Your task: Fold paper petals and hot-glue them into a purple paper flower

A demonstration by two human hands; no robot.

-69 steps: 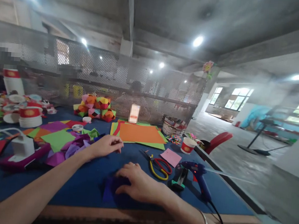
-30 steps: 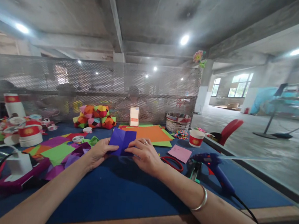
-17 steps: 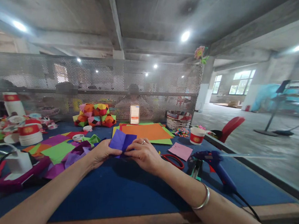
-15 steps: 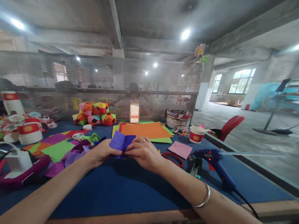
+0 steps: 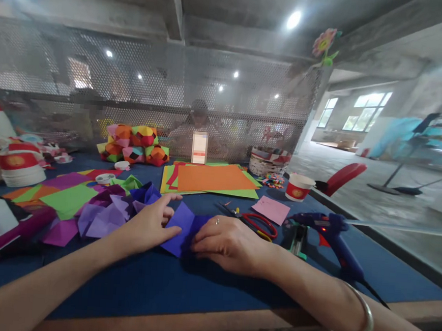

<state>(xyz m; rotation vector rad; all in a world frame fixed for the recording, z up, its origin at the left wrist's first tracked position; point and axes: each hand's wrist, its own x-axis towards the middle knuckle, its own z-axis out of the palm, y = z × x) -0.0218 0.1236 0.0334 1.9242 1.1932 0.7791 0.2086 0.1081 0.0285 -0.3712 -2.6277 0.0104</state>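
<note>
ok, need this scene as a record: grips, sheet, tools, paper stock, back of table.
left grip: open, thumb over left part of sheet
right grip: fingertips at right part; pinch unclear
sheet: blue-violet, creased
tools: scissors, red and yellow handles; glue gun, red light on
paper stack: orange on top
back: multicoloured paper balls, woven basket

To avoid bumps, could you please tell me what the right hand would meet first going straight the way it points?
The blue paper, which the right hand already touches; beyond it, probably the left hand, though depth is unclear.
</note>
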